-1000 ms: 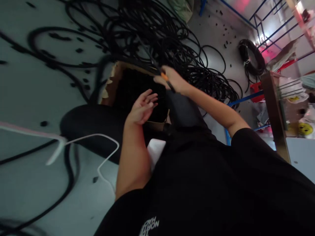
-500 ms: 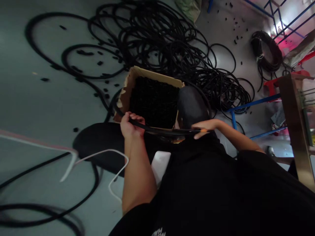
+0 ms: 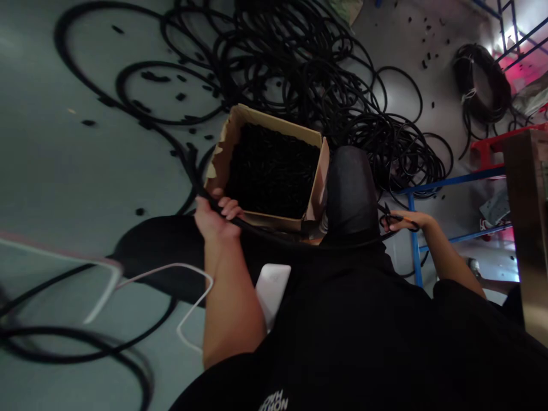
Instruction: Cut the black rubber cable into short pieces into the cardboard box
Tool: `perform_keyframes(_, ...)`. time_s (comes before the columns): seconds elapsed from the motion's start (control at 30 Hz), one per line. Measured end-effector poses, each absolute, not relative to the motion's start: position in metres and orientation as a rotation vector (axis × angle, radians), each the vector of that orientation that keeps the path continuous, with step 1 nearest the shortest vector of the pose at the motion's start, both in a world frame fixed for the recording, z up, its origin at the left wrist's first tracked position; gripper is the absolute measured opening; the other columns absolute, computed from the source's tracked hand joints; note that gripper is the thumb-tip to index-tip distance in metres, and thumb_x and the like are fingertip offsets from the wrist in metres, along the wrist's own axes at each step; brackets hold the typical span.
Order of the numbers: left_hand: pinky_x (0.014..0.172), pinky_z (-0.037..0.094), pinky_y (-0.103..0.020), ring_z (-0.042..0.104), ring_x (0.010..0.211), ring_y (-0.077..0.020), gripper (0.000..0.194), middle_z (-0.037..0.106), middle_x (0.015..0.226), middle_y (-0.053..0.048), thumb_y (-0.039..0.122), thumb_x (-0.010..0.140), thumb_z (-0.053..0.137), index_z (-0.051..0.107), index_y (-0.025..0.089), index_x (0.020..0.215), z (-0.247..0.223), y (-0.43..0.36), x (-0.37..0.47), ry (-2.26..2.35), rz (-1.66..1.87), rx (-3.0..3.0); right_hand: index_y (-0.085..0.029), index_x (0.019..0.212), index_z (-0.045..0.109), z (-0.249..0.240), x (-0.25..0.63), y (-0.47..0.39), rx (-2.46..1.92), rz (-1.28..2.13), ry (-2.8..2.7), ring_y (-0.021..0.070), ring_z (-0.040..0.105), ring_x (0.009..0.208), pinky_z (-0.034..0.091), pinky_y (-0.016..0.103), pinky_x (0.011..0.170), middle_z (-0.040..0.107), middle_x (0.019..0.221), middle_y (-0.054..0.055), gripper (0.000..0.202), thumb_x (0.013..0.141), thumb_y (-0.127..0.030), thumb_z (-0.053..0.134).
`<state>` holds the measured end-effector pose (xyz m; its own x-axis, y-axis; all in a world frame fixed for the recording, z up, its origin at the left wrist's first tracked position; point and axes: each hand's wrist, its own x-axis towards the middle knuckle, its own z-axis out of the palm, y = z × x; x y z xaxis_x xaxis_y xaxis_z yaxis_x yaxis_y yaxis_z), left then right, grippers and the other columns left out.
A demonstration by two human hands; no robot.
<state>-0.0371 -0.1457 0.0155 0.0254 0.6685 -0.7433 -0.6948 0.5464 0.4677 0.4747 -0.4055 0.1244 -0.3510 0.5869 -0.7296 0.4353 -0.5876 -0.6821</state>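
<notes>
My left hand (image 3: 219, 218) is closed round a black rubber hose (image 3: 274, 238) in front of the box. The hose sags across my lap and reaches my right hand (image 3: 406, 221), out beyond my right knee. A pair of scissors (image 3: 389, 218) with black and orange handles is in my right hand, its dark blades pointing up and left. Whether those fingers also pinch the hose end, I cannot tell. Between my knees stands an open cardboard box (image 3: 320, 185) holding many short black pieces (image 3: 272, 171).
Tangled black hose (image 3: 295, 74) covers the floor behind the box, with cut pieces scattered around. A tied coil (image 3: 482, 83) lies at the far right. A blue metal frame (image 3: 449, 181) and a table edge (image 3: 524, 228) stand right. A white power bank (image 3: 273, 288) with a cable rests on my lap.
My right hand has moved away to the right, past my knee, with the scissors now showing clearly. My left hand has shifted slightly left, still holding the hose. The view has tilted a little.
</notes>
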Motion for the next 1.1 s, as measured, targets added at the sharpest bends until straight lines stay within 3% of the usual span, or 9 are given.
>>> perform_keyframes(0.1,0.036,0.021,-0.013,0.031,0.043,-0.006,0.048,0.046,0.065,0.006,0.045,0.133,0.043,0.076,0.017,0.111,0.015,-0.156,-0.029,1.032,0.886,0.145,-0.018,0.121,0.077,0.131,0.459,-0.38,-1.695,1.781,-1.304,0.0275,0.075,0.112,0.06,0.041,0.103,0.082,0.117,0.011,0.068,0.095,-0.079,0.093)
perform_keyframes(0.2,0.041,0.033,-0.015,0.049,0.05,-0.0093,0.02,0.062,0.071,0.002,0.034,0.115,0.078,0.082,0.016,0.122,0.008,-0.164,-0.025,1.01,0.778,0.354,-0.018,0.122,0.078,0.137,0.427,-0.34,-1.475,1.748,-1.324,0.028,0.078,0.116,0.062,0.042,0.11,0.083,0.12,0.012,0.063,0.1,-0.076,0.092)
perform_keyframes(0.27,0.043,0.037,-0.019,0.052,0.051,-0.0116,0.026,0.07,0.075,0.0,0.03,0.104,0.086,0.083,0.018,0.126,0.001,-0.166,-0.024,1.012,0.758,0.47,-0.02,0.126,0.078,0.131,0.398,-0.309,-1.388,1.791,-1.319,0.0275,0.08,0.118,0.063,0.042,0.112,0.084,0.122,0.011,0.056,0.103,-0.068,0.094)
perform_keyframes(0.33,0.042,0.038,-0.021,0.054,0.051,-0.0135,0.032,0.074,0.076,-0.001,0.03,0.096,0.088,0.082,0.02,0.126,-0.006,-0.166,-0.021,1.03,0.717,0.561,-0.02,0.124,0.077,0.111,0.367,-0.276,-1.402,1.804,-1.26,0.0254,0.08,0.114,0.065,0.039,0.109,0.085,0.12,0.01,0.045,0.105,-0.056,0.096)
perform_keyframes(0.4,0.044,0.041,-0.022,0.059,0.055,-0.0151,0.032,0.075,0.078,-0.002,0.03,0.092,0.087,0.082,0.02,0.122,-0.011,-0.166,-0.017,1.064,0.667,0.628,-0.019,0.106,0.073,0.081,0.34,-0.244,-1.515,1.792,-1.244,0.0196,0.076,0.096,0.064,0.031,0.092,0.081,0.1,0.005,0.033,0.109,-0.044,0.094)
perform_keyframes(0.53,0.044,0.034,-0.02,0.05,0.052,-0.0123,0.025,0.062,0.072,0.002,0.04,0.1,0.082,0.078,0.019,0.112,-0.019,-0.169,-0.01,1.182,0.623,0.747,-0.02,0.08,0.061,0.024,0.303,-0.199,-1.806,1.831,-1.313,0.0121,0.056,0.068,0.045,0.02,0.062,0.062,0.068,-0.003,0.047,0.113,-0.035,0.091)
perform_keyframes(0.7,0.046,0.025,-0.023,0.035,0.05,-0.0109,0.048,0.045,0.066,0.008,0.066,0.104,0.086,0.076,0.021,0.115,-0.031,-0.176,-0.012,1.279,0.482,0.98,-0.019,0.077,0.06,-0.005,0.288,-0.181,-1.924,1.865,-1.39,0.0112,0.055,0.063,0.044,0.018,0.058,0.062,0.064,-0.002,0.05,0.116,-0.032,0.088)
perform_keyframes(0.87,0.05,0.028,-0.026,0.039,0.056,-0.014,0.051,0.046,0.069,0.004,0.069,0.098,0.086,0.079,0.019,0.108,-0.04,-0.179,-0.019,1.263,0.381,1.078,-0.018,0.082,0.064,-0.014,0.288,-0.179,-1.928,1.87,-1.279,0.0121,0.059,0.062,0.048,0.019,0.055,0.065,0.07,-0.001,0.044,0.12,-0.032,0.083)
perform_keyframes(1.1,0.048,0.03,-0.025,0.04,0.057,-0.013,0.056,0.05,0.071,0.002,0.075,0.091,0.09,0.074,0.022,0.093,-0.047,-0.181,-0.025,1.207,0.359,1.049,-0.019,0.076,0.062,-0.025,0.292,-0.177,-1.952,1.862,-1.27,0.0137,0.062,0.063,0.051,0.022,0.055,0.067,0.068,0.001,0.056,0.114,-0.048,0.093)
